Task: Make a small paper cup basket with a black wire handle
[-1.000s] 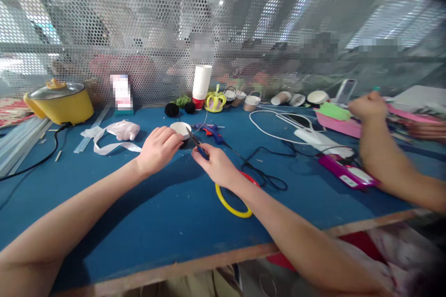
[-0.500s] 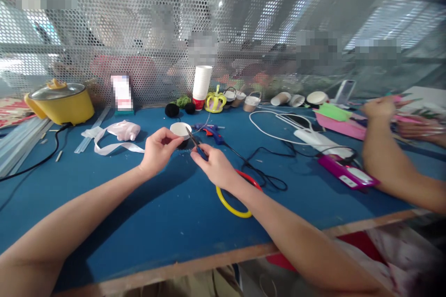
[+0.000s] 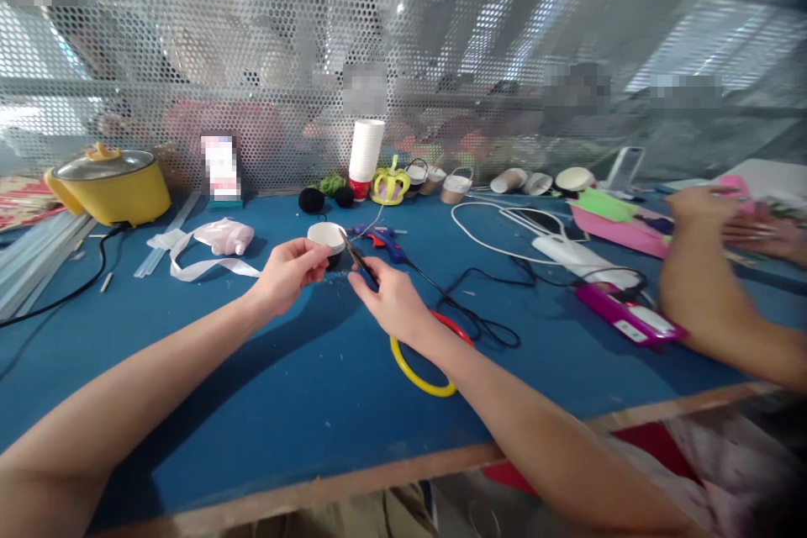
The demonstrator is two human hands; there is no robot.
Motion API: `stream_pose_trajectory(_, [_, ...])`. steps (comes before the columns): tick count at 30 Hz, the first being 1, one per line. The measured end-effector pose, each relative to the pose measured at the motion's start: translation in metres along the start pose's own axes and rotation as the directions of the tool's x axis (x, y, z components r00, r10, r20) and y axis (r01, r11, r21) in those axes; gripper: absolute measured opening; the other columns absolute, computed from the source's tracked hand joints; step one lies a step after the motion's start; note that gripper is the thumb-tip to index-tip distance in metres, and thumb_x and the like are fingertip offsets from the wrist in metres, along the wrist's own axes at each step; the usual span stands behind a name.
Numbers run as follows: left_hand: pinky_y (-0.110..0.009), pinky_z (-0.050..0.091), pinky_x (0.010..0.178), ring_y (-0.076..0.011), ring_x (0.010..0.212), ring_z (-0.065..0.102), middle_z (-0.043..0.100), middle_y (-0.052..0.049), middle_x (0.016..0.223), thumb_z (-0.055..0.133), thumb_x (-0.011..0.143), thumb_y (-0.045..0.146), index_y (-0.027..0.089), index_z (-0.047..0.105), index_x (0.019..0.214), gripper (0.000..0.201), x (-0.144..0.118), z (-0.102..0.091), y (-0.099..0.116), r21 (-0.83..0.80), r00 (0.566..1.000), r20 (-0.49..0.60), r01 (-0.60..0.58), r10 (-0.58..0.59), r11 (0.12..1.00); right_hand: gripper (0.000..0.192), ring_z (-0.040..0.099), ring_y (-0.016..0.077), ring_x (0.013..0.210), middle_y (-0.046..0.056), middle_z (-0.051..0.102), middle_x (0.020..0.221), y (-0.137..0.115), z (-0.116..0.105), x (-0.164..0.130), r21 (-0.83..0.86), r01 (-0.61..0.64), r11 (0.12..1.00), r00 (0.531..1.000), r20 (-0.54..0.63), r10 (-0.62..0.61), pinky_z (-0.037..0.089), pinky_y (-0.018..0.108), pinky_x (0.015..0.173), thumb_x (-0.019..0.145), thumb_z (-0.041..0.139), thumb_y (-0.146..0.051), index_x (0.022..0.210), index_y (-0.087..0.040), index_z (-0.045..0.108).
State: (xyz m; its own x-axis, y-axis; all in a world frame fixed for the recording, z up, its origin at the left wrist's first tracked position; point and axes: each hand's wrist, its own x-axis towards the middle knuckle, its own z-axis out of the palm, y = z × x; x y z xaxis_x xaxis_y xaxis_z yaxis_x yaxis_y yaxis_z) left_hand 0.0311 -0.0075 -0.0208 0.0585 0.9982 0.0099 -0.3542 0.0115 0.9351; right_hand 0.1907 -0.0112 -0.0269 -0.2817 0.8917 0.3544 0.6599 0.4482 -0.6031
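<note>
Head view, one moment at a blue counter (image 3: pixel 303 403) bounded at its far edge by a perforated metal screen. Left hand (image 3: pixel 285 273) — fingers curled, thumb and fingertips pinched on the near rim of a small paper cup (image 3: pixel 326 237) that sits toward the middle of the counter, nearer the far edge than the near one. Right hand (image 3: pixel 392 303) closed around the handles of a pair of scissors (image 3: pixel 359 259), whose dark blades slant up toward the cup's right side; whether the blades touch the rim cannot be told. Judged by its look, the cup is very light and thin-walled: it would crush or go oval under a hard squeeze and could skid on the counter, so a gentle pinch at the rolled rim, its stiffest part, or a light wrap about the wall near the base seems the soundest hold. A blue glue gun (image 3: pixel 386 240) lies just beyond the scissors, its black cord trailing right; a yellow-and-red ring (image 3: pixel 421 377) lies partly under the right wrist. Pink ribbon (image 3: pixel 208 256) rests left of the cup, and a yellow pot (image 3: pixel 107 185) stands near the far left corner. Another person's arm (image 3: pixel 706 286) works near the right edge.
</note>
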Motion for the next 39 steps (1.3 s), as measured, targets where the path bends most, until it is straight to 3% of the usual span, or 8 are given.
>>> stream_pose_trajectory(13, [-0.018, 0.035, 0.046, -0.0043, 0.045, 0.040, 0.046, 0.002, 0.050, 0.065, 0.067, 0.019, 0.010, 0.053, 0.061, 0.016, -0.002, -0.001, 0.005, -0.191, 0.959, 0.252, 0.181, -0.130, 0.965, 0.018, 0.058, 0.0176, 0.073, 0.008, 0.063, 0.081, -0.001, -0.005, 0.001, 0.084, 0.029, 0.996, 0.999, -0.023, -0.027, 0.042, 0.029, 0.069, 0.078, 0.049, -0.026, 0.088, -0.014, 0.056])
stream_pose_trajectory(17, [-0.019, 0.037, 0.051, -0.0071, 0.053, 0.047, 0.055, 0.000, 0.061, 0.069, 0.064, 0.022, 0.011, 0.057, 0.071, 0.017, 0.002, -0.008, 0.008, 0.121, 0.961, 0.269, -0.099, 0.063, 0.988, 0.019, 0.047, 0.0103, 0.052, 0.000, 0.053, 0.064, -0.002, -0.008, 0.002, 0.369, -0.143, 0.918, 0.978, 0.195, 0.074, 0.038, 0.024, 0.050, 0.078, 0.049, -0.034, 0.079, -0.015, 0.054])
stream_pose_trajectory(21, [-0.023, 0.041, 0.064, -0.0112, 0.067, 0.052, 0.059, -0.002, 0.074, 0.069, 0.063, 0.016, 0.016, 0.061, 0.079, 0.018, 0.003, -0.012, 0.010, 0.392, 0.881, 0.271, -0.469, 0.387, 0.792, 0.021, 0.040, 0.0066, 0.044, -0.003, 0.046, 0.060, -0.004, -0.007, -0.001, 0.662, -0.446, 0.602, 0.860, 0.503, 0.084, 0.030, 0.021, 0.040, 0.076, 0.052, -0.036, 0.081, -0.015, 0.051])
stream_pose_trajectory(25, [-0.027, 0.041, 0.068, -0.0145, 0.070, 0.053, 0.058, -0.004, 0.072, 0.065, 0.067, 0.018, 0.018, 0.064, 0.069, 0.001, -0.002, -0.009, 0.013, 0.519, 0.783, 0.302, -0.614, 0.544, 0.595, 0.021, 0.044, 0.0071, 0.048, -0.002, 0.049, 0.062, -0.007, -0.007, -0.004, 0.704, -0.586, 0.401, 0.762, 0.647, -0.023, 0.034, 0.021, 0.044, 0.075, 0.055, -0.032, 0.086, -0.014, 0.052])
stream_pose_trajectory(29, [-0.028, 0.041, 0.074, -0.0154, 0.077, 0.054, 0.059, -0.004, 0.079, 0.065, 0.066, 0.013, 0.019, 0.061, 0.069, 0.008, -0.009, -0.008, 0.024, 0.515, 0.676, 0.291, -0.707, 0.677, 0.485, 0.028, 0.049, 0.0088, 0.054, 0.000, 0.051, 0.069, -0.011, -0.011, -0.007, 0.718, -0.590, 0.370, 0.732, 0.669, -0.132, 0.040, 0.024, 0.051, 0.076, 0.055, -0.035, 0.092, -0.013, 0.052])
stream_pose_trajectory(32, [-0.030, 0.040, 0.082, -0.0161, 0.089, 0.055, 0.061, -0.005, 0.092, 0.058, 0.072, 0.012, 0.020, 0.055, 0.076, 0.009, -0.013, -0.010, 0.039, 0.456, 0.602, 0.197, -0.755, 0.774, 0.472, 0.033, 0.051, 0.0105, 0.059, 0.002, 0.052, 0.074, -0.013, -0.013, -0.009, 0.718, -0.523, 0.459, 0.738, 0.651, -0.177, 0.043, 0.026, 0.056, 0.075, 0.055, -0.038, 0.096, -0.013, 0.052])
stream_pose_trajectory(34, [-0.028, 0.042, 0.078, -0.0152, 0.085, 0.056, 0.062, -0.004, 0.087, 0.058, 0.073, 0.014, 0.020, 0.053, 0.079, 0.010, -0.015, -0.012, 0.049, 0.462, 0.647, 0.139, -0.712, 0.750, 0.528, 0.034, 0.051, 0.0105, 0.058, 0.001, 0.051, 0.074, -0.014, -0.015, -0.009, 0.701, -0.423, 0.574, 0.791, 0.595, -0.143, 0.043, 0.026, 0.055, 0.077, 0.053, -0.039, 0.099, -0.013, 0.051])
stream_pose_trajectory(39, [-0.022, 0.042, 0.050, -0.0096, 0.048, 0.053, 0.055, 0.002, 0.056, 0.060, 0.072, 0.022, 0.016, 0.050, 0.071, 0.012, -0.016, -0.008, 0.055, 0.449, 0.903, 0.197, -0.429, 0.382, 0.784, 0.035, 0.055, 0.0146, 0.070, 0.005, 0.059, 0.083, -0.014, -0.020, -0.008, 0.408, -0.026, 0.912, 0.970, 0.232, -0.077, 0.044, 0.029, 0.065, 0.080, 0.050, -0.037, 0.107, -0.015, 0.052])
